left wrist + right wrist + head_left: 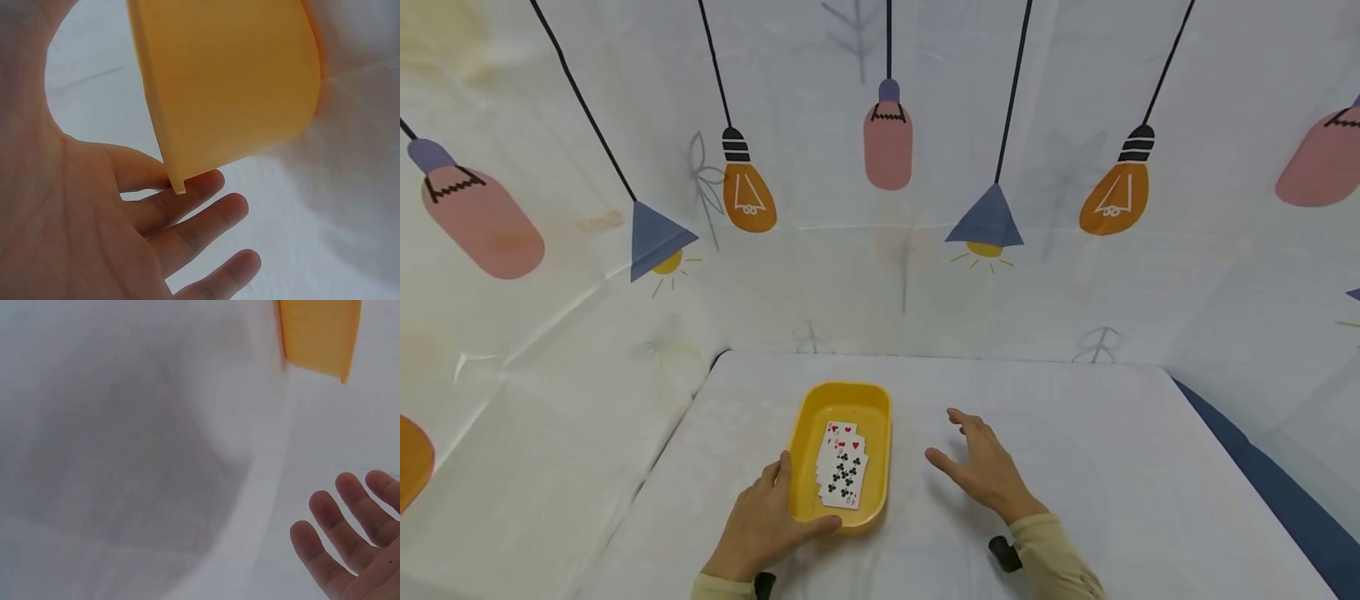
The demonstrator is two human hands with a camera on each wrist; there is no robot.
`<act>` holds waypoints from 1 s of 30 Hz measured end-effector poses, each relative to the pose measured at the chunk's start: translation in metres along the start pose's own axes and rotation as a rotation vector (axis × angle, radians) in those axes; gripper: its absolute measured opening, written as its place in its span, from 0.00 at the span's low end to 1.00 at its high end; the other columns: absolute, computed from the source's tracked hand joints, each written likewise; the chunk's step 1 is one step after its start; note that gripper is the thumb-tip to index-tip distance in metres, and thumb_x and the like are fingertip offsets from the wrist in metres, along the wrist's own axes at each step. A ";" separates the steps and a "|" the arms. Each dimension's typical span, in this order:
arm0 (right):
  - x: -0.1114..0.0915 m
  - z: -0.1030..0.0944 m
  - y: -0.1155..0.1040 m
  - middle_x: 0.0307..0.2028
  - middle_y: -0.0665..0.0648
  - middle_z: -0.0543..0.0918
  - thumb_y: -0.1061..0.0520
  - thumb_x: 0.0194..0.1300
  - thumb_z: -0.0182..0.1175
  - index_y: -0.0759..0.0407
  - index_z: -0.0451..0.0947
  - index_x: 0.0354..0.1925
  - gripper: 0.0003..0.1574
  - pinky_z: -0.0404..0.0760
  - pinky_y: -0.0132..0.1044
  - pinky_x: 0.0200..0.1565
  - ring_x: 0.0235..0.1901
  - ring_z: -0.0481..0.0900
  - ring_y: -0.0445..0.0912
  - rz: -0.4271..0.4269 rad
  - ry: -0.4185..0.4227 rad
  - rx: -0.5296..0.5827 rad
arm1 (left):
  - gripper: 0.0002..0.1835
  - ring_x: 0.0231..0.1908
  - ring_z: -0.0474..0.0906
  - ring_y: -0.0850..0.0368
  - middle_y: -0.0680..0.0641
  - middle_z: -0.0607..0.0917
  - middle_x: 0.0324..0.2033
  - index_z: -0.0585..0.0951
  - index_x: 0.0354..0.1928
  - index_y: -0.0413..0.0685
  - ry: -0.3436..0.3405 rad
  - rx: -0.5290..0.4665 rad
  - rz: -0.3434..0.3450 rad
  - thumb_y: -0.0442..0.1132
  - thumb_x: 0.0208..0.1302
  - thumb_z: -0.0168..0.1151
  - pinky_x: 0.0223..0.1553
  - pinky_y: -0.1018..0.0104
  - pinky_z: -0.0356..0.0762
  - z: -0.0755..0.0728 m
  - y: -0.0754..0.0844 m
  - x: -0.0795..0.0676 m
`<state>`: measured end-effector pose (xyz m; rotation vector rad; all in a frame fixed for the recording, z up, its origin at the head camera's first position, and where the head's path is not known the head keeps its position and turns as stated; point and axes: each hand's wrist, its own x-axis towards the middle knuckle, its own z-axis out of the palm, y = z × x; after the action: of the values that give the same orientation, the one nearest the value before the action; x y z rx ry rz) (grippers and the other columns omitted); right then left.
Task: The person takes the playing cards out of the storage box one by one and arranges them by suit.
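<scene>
A yellow plastic tray (877, 467) stands on the white-covered table, its long side running away from me. Inside it lies a loose overlapping stack of playing cards (842, 483), face up, with a clubs card on top and hearts showing behind. At the tray's near left corner is my left hand (760, 521), thumb along the near rim and fingers spread by the left side. The left wrist view shows fingertips (212, 181) touching the tray's rim, the fingers fairly straight. To the right of the tray my right hand (985, 467) hovers over the table, fingers apart, holding nothing.
The white tablecloth (1112, 467) spreads around the tray and to the right. Behind the table hangs a white sheet (820, 275) printed with lamps and bulbs. A dark blue surface (1262, 475) shows beyond the right table edge.
</scene>
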<state>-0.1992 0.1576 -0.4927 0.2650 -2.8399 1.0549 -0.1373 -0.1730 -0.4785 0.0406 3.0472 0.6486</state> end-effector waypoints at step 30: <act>0.038 0.017 -0.063 0.61 0.55 0.76 0.31 0.59 0.69 0.55 0.66 0.72 0.53 0.77 0.48 0.60 0.59 0.74 0.51 -0.126 -0.088 -0.031 | 0.74 0.60 0.73 0.35 0.28 0.71 0.65 0.58 0.74 0.25 -0.005 0.048 0.021 0.81 0.42 0.67 0.63 0.38 0.67 -0.007 0.005 -0.002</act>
<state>-0.2247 0.0947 -0.4597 0.4925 -2.8683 0.9976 -0.1358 -0.1713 -0.4706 0.0749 3.0613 0.5749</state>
